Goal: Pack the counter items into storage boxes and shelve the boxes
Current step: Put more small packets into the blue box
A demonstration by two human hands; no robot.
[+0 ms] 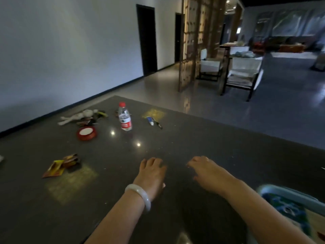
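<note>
A dark stone counter (202, 141) fills the lower view. My left hand (152, 173), with a pale bangle on the wrist, hovers palm down over its middle, holding nothing. My right hand (207, 170) is beside it, fingers spread and curled down, also with nothing in it. Farther off stand a water bottle (124, 117) with a red cap, a red round tin (87, 133), a small tube (150, 120) and a white soft toy (77, 117) with small dark items. Snack packets (61, 165) lie at the left. A light blue storage box (292, 208) with things inside sits at the lower right.
Beyond the counter's far edge lies a grey floor. A wooden lattice screen (190, 43) and white chairs (242, 71) stand at the back right. A white wall with dark doors (146, 39) runs along the left.
</note>
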